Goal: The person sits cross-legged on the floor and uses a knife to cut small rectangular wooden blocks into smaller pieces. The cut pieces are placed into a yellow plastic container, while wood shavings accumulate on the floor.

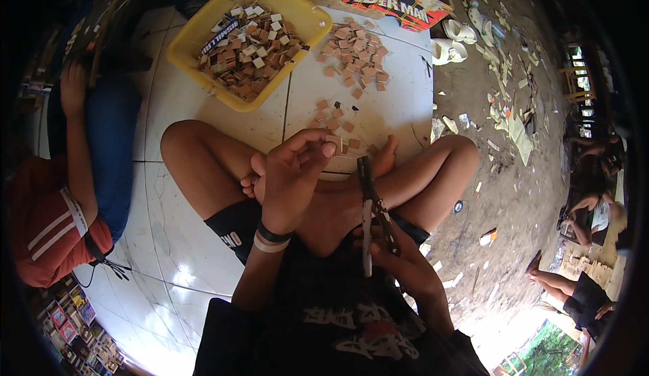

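Left hand (294,177): thumb and forefinger pinched together on small pale piece (336,144), above crossed legs. Right hand (405,264): fingers closed round long dark-and-white tool (367,227), tip near piece. Work seems midway — one piece in hand, few stray squares (337,114) ahead, loose pile (356,55) beyond, yellow tub (181,41) heaped; which squares are finished, cannot tell.

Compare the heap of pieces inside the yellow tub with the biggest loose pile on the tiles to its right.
The heap is held in the yellow tub, while the loose pile lies directly on the tiles. The heap is larger; the loose pile is smaller. The heap mixes pale and tan-brown faces, whereas the loose pile looks mostly tan-brown. Both consist of small, flat, squarish pieces.
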Tool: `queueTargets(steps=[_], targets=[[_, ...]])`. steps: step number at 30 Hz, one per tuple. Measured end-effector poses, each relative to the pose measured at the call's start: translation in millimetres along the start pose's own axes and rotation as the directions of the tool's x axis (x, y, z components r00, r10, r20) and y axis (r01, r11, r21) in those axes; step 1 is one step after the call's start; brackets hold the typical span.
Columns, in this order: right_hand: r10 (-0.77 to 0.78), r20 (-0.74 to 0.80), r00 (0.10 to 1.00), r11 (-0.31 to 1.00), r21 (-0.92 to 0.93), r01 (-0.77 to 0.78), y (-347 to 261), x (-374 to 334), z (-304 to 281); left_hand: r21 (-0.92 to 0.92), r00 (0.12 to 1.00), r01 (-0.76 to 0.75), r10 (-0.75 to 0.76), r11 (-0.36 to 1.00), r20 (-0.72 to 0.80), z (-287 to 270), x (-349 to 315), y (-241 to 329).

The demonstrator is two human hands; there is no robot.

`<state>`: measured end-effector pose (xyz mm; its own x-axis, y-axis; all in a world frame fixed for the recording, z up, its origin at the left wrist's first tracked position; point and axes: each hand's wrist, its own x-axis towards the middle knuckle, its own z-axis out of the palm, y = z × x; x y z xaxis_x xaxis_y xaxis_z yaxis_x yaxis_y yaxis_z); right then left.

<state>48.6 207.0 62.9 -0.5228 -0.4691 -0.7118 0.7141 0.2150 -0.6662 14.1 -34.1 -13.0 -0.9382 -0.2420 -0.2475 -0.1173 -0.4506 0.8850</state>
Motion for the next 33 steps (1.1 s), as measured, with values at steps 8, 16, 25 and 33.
queueTargets(steps=[8, 16, 25, 33], targets=[[0.064, 0.051, 0.997, 0.99, 0.12, -0.07, -13, -5, 5, 0.092, 0.997, -0.065, 0.061, 0.994, 0.048, 11, -9, -20], [0.059, 0.045, 0.997, 0.989, 0.133, -0.065, -18, -6, 9, 0.002, 0.997, -0.027, 0.027, 1.0, 0.069, 19, -14, -18], [0.039, 0.062, 0.997, 0.988, 0.145, -0.047, -13, -6, 6, 0.018, 0.995, -0.056, 0.054, 0.998, 0.078, 18, -13, -18], [0.062, 0.064, 0.996, 0.985, 0.156, -0.072, -15, -6, 7, 0.111, 0.997, -0.07, 0.065, 0.991, 0.047, 18, -17, -15]])
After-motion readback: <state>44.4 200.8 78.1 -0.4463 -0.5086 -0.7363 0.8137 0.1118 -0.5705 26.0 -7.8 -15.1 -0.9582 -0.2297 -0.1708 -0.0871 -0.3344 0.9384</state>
